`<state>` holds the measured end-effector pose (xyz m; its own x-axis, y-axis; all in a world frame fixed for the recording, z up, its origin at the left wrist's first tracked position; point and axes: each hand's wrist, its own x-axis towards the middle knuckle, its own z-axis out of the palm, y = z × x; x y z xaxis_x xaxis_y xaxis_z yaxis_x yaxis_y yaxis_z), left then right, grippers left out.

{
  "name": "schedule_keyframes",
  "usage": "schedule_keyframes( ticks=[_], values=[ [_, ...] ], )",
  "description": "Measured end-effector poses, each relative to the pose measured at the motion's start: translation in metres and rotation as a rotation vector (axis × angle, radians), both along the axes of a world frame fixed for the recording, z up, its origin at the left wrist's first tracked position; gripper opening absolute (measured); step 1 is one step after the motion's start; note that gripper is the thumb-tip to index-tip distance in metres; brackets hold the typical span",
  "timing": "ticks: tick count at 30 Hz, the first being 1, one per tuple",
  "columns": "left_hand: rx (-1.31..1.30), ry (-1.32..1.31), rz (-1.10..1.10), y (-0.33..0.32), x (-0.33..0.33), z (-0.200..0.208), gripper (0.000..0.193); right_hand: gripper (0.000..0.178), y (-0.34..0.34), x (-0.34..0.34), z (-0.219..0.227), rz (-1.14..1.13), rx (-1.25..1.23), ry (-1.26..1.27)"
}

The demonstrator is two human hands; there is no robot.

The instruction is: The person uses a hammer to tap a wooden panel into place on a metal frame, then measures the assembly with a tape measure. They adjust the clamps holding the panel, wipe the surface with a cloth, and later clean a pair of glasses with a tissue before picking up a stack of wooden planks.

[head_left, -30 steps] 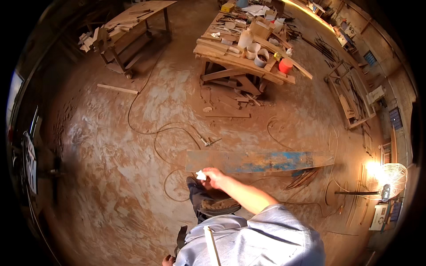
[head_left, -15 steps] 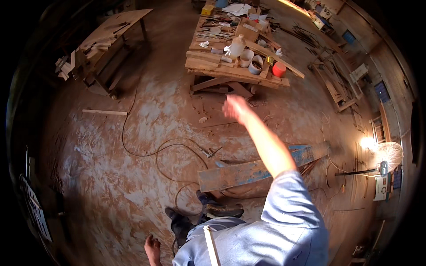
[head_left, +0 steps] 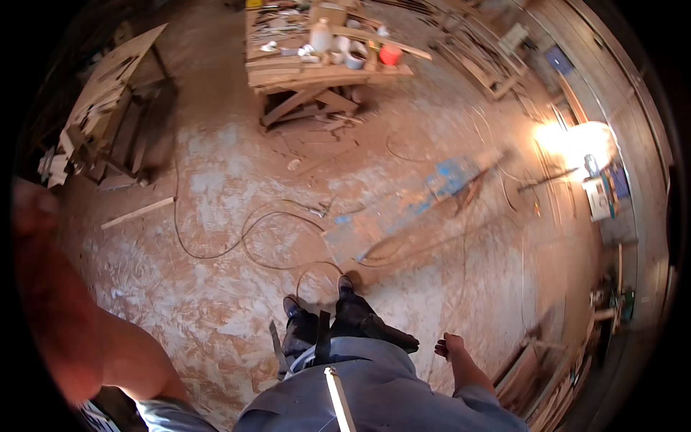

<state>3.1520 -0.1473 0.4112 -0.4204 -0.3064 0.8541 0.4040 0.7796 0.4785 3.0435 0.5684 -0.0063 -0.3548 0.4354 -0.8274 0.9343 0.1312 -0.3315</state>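
Note:
My left arm is raised close at the left edge, and my left hand (head_left: 36,209) is dark, blurred and partly cut off, so its fingers cannot be made out. Low beside my body on the right hangs my right hand (head_left: 449,347), its fingers loosely bent and apart, with nothing visible in it. Both hands are away from the furniture. In front of my feet a long, worn plank-like bench (head_left: 403,205) with flaking blue paint stands low over the floor. A thin hose (head_left: 248,230) loops beside it, with a small metal fitting (head_left: 320,212) near its end.
A wooden workbench (head_left: 302,78) ahead carries tools, tubs, a jug and a red container (head_left: 390,54). Another wooden table (head_left: 115,68) stands far left, near a loose floor strip (head_left: 137,213). A bright lamp (head_left: 576,147) glows at right; timber (head_left: 540,374) lies lower right.
My right arm has dropped from reaching forward to hanging at my side. My left hand has risen from low beside me to the left edge. The workbench and tables have shifted left in view.

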Motion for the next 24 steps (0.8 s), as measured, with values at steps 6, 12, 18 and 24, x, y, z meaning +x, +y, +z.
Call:
schedule_keyframes(
  ticks=[6,12,18,24],
  values=[
    [-0.119,0.127,-0.408,0.08,-0.053,0.019,0.032,0.045,-0.013,0.137,0.023,-0.147,-0.18,0.179],
    [-0.11,0.172,-0.748,0.22,-0.08,0.013,0.032,0.04,0.015,0.254,0.001,-0.281,-0.223,0.23],
    [-0.122,0.219,-1.091,0.411,-0.06,0.028,0.033,0.03,0.101,0.382,-0.04,-0.593,-0.2,0.261],
    [0.008,0.267,-1.551,0.632,-0.031,0.023,0.034,0.032,0.157,0.592,-0.011,-1.2,-0.062,0.396]
  ],
)
